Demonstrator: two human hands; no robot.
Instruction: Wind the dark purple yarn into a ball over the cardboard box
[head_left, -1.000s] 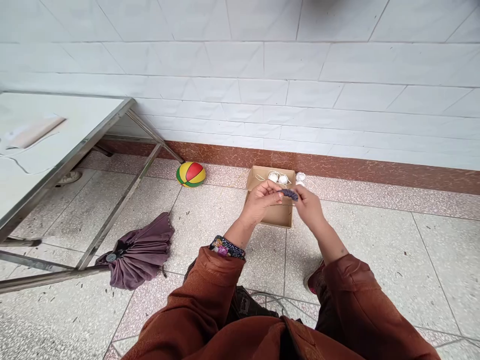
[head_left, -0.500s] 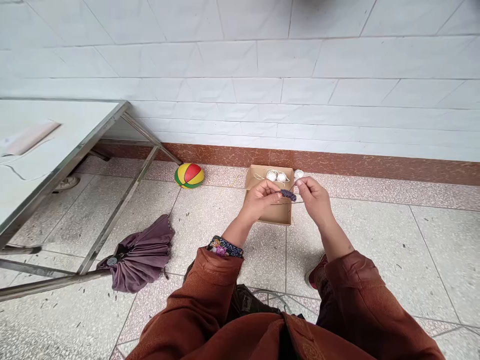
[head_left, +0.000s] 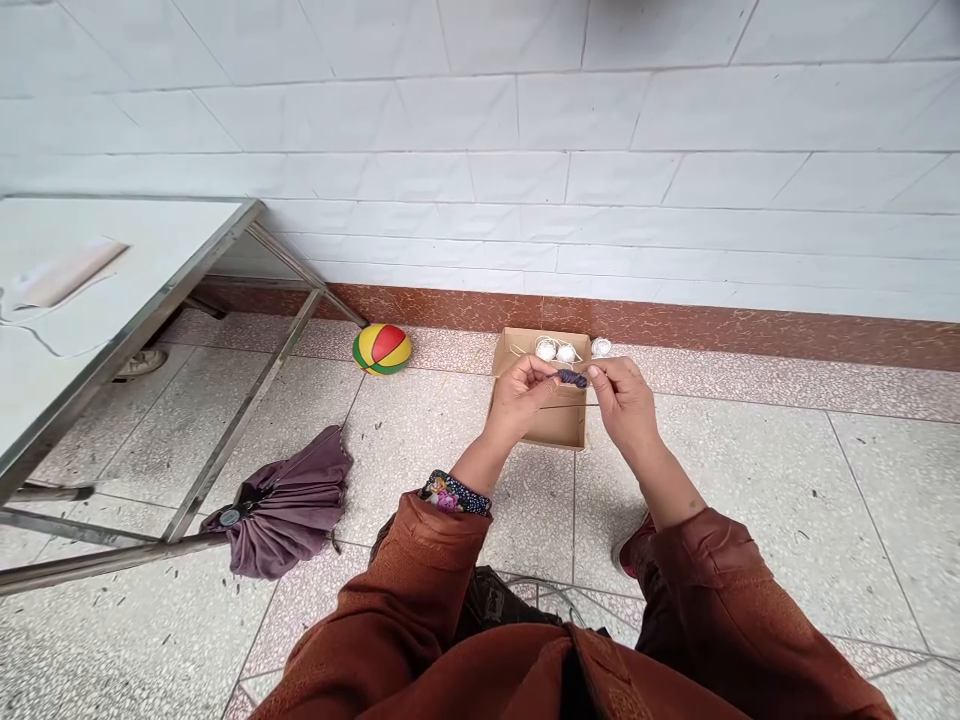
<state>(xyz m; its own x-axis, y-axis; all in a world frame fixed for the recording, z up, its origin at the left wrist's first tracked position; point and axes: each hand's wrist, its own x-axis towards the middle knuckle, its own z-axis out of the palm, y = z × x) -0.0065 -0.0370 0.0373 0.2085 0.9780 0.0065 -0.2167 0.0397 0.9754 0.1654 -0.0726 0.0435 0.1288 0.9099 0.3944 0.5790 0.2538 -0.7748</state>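
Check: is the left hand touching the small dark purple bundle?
Touching. The head view shows the left hand pinching one end of the small dark purple bundle between thumb and fingertips, with no gap visible, above the brown cardboard box.

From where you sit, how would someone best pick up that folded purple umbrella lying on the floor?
Probably by the round hub at its near-left end, coming from above. The purple umbrella lies flat on the tiles, its loose cloth fanning away from that hub, and the table's metal frame crosses right beside it.
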